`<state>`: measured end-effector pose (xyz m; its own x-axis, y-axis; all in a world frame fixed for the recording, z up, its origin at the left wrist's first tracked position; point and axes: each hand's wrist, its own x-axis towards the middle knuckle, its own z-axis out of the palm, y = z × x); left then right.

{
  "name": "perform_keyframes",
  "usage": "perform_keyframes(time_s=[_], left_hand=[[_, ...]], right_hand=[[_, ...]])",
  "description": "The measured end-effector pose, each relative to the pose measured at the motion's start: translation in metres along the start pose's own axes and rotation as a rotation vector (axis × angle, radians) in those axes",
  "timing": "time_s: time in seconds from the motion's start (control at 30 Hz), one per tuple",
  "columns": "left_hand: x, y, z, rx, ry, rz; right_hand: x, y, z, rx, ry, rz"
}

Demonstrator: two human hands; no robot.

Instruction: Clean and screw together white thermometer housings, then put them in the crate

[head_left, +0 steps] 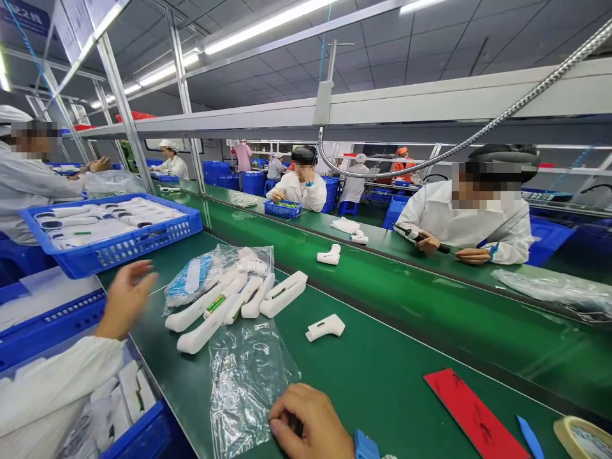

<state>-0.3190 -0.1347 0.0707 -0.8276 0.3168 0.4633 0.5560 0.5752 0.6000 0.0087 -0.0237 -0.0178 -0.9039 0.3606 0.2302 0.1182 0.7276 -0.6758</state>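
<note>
My left hand [127, 296] is raised by the near side of a blue tray [124, 247] of white plastic parts, fingers stretched out, holding nothing I can see. On the green bench lies my right hand [313, 421], its fingers curled in at the edge of a clear plastic bag [243, 389]; anything inside its grip is hidden. Beyond that bag several long white plastic housings [210, 328], some showing green circuit boards [215, 305], lie beside another bag with a blue item [194, 277]. A separate angled white housing [326, 327] rests to the right.
A blue crate [148, 428] of white parts sits below my left arm. Right of me lie a red strip [473, 411], a blue tool [530, 437] and a tape roll [583, 438]. A green conveyor [382, 280] separates me from a co-worker [471, 220] holding a dark tool.
</note>
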Motion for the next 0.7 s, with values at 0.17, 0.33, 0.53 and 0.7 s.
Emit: perform_keyframes(time_s=[0.17, 0.33, 0.53, 0.7], left_hand=[[-0.045, 0.082, 0.051, -0.146, -0.490, 0.334], [-0.094, 0.129, 0.105, -0.115, -0.674, 0.424], [-0.104, 0.140, 0.125, -0.131, -0.754, 0.305], [-0.100, 0.149, 0.092, -0.386, -0.944, 0.145]], right_hand=[[-0.005, -0.003, -0.004, 0.028, -0.012, -0.010], [-0.007, -0.002, -0.006, 0.024, -0.032, -0.044], [-0.009, 0.004, -0.004, 0.026, -0.011, -0.103], [-0.010, 0.003, -0.005, -0.004, 0.031, -0.163]])
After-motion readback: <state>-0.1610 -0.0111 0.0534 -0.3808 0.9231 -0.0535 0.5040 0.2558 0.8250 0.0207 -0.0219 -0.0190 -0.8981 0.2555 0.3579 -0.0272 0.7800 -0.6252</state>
